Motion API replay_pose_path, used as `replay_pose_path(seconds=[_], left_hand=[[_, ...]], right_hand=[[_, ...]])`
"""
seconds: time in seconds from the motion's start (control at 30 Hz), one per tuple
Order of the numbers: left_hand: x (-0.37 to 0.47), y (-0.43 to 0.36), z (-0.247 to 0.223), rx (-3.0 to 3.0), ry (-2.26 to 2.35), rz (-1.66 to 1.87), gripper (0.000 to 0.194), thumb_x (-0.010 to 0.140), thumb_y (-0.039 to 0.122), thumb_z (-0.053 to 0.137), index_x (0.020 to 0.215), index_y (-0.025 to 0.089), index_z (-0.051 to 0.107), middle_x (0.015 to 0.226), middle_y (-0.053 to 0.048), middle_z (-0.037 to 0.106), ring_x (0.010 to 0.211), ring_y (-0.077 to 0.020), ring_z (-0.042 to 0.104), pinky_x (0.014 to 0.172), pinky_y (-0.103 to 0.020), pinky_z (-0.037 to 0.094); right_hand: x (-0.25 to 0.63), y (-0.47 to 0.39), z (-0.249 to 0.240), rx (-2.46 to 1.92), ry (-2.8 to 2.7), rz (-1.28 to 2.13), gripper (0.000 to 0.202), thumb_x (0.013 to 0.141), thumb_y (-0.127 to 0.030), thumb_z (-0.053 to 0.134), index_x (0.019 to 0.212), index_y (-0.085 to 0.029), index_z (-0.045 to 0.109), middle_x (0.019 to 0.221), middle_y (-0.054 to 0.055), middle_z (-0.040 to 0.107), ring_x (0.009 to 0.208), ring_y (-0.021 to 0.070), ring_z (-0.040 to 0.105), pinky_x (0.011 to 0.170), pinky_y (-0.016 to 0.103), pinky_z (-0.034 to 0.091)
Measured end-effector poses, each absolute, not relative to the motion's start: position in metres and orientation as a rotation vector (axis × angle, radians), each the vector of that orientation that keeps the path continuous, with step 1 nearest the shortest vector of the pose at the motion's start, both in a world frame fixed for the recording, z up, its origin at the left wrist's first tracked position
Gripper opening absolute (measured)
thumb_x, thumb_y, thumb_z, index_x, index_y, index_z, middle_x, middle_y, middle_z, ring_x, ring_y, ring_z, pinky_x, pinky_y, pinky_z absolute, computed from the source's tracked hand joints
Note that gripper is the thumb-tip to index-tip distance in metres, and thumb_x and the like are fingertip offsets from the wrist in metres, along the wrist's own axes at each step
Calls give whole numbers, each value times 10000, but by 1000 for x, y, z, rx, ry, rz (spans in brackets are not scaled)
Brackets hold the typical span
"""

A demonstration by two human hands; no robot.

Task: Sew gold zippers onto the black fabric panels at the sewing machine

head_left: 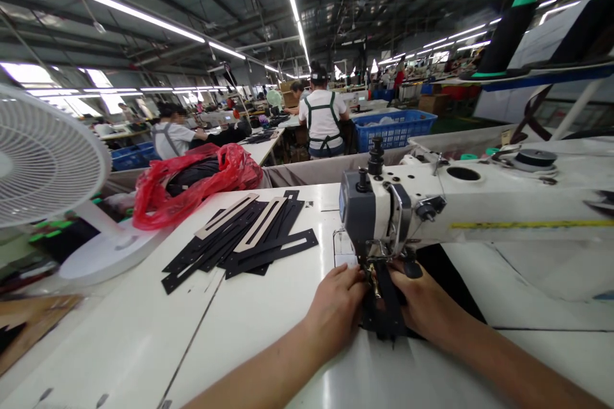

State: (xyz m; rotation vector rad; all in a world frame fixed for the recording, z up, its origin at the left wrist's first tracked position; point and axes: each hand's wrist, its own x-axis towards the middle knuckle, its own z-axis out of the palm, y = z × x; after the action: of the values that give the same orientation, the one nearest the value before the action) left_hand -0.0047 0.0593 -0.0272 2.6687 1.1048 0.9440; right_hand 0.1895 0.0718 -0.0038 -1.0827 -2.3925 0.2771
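Note:
A white and grey sewing machine point(367, 204) stands in front of me, with a piece of black fabric point(391, 313) under its needle area. At the fabric's left edge, my left hand point(338, 300) is closed, its fingers bent and pressed together on the material. My right hand point(419, 297) grips the right side of the piece, with some fingertips hidden by the fabric and machine. Between the hands, a gold-coloured metal part point(373, 281) shows close to the needle; its kind is unclear. More black material point(453, 281) lies flat behind my right hand.
Left of the machine lies a pile of black strips with slots point(271, 252), some with beige faces point(261, 223). Beyond are a red plastic bag point(199, 179) and a white fan point(43, 153). A thread cone point(506, 38) stands upper right. People work at tables ahead.

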Motion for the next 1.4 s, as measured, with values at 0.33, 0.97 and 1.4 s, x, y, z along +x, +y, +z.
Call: replay_pose_path(seconds=[0.33, 0.97, 1.4], left_hand=[[4, 48, -17, 2738, 1239, 833, 216, 818, 96, 483, 993, 150, 598, 904, -78, 563, 848, -219, 522, 765, -385, 454], [-3, 50, -15, 2811, 1160, 703, 225, 889, 155, 447, 1040, 153, 614, 971, -84, 555, 924, -224, 519, 806, -403, 476], [-6, 22, -17, 3061, 968, 783, 287, 928, 93, 333, 1020, 43, 601, 1065, -153, 649, 1015, -218, 614, 904, -383, 509]], right_hand=[[195, 92, -16, -1213, -2298, 217, 156, 755, -198, 474, 760, -186, 630, 830, 78, 657, 823, 239, 615, 738, 349, 485], [178, 104, -23, -1788, -2140, 125, 258, 884, -291, 476, 751, -116, 610, 706, 64, 630, 693, 175, 619, 653, 313, 478], [211, 16, -27, -882, -2439, -139, 345, 887, -109, 372, 1140, -147, 603, 1159, 121, 611, 1125, 218, 534, 947, 423, 464]])
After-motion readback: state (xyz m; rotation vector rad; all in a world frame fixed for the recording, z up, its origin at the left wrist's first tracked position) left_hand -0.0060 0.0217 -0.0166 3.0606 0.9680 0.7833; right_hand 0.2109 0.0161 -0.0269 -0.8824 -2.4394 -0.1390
